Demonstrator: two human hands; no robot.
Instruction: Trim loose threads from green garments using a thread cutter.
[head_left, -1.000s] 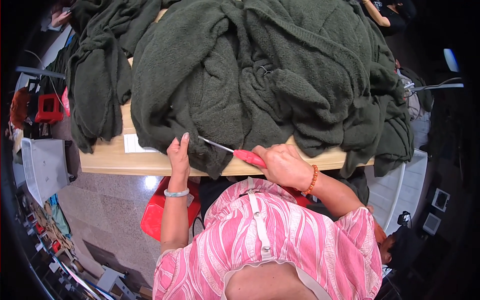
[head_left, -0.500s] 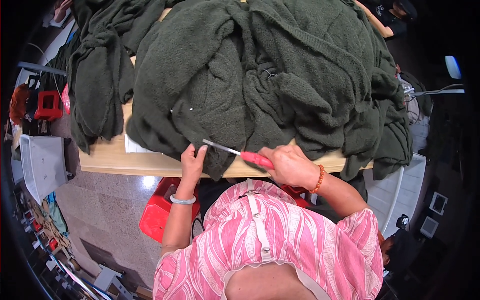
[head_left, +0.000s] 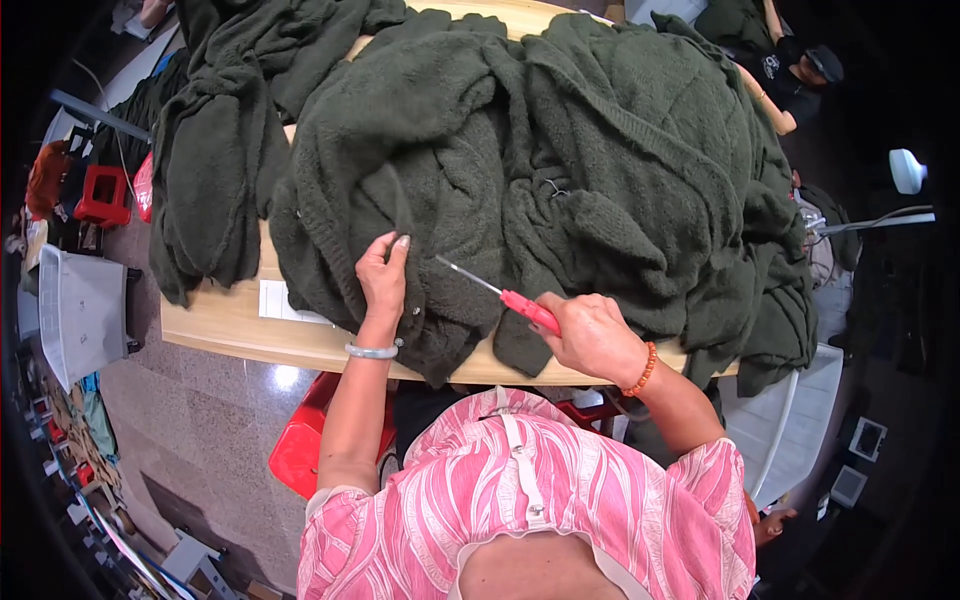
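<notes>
Dark green fuzzy knitwear (head_left: 440, 160) lies heaped in front of me, with folds hanging over the table's near edge. My left hand (head_left: 383, 285) is closed, thumb and forefinger pinching a fold of the left part of the heap. In my right hand (head_left: 595, 335) is a tool with a pink handle (head_left: 530, 311) and a narrow metal shaft; its exact kind is unclear. The shaft's tip points up and left, just right of my left fingers, over the knit. Small pale buttons show on the fabric near my left wrist.
The wooden table (head_left: 215, 325) carries the heap, and a white paper (head_left: 285, 300) sticks out from under it. A red stool (head_left: 303, 440) stands below the edge. A white bin (head_left: 85, 310) is at left. Another person (head_left: 795, 85) works at the far right.
My left hand has moved up and farther onto the heap, taking a fold with it. The tool still points toward it from the right. The view has shifted slightly.
</notes>
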